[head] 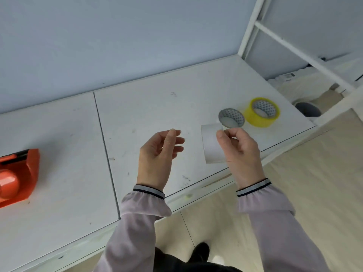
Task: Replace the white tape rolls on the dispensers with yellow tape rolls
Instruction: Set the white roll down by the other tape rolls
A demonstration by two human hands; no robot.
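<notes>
My right hand [238, 152] pinches a loose strip of clear white tape [211, 146] that runs up to a white tape roll [231, 118] lying on the white table [147, 114]. Just right of that roll lies a yellow tape roll [262, 112], flat on its side near the table's right end. My left hand [159, 154] hovers over the table to the left of the strip, fingers apart and holding nothing. An orange tape dispenser [17, 175] stands at the far left edge, partly cut off, with no roll visible on its hub.
A seam [106, 152] splits the tabletop into two panels. A pale wall [117, 36] backs the table. A white metal frame [294, 50] rises at the right. The table's front edge runs just behind my wrists, with beige floor [314, 193] below.
</notes>
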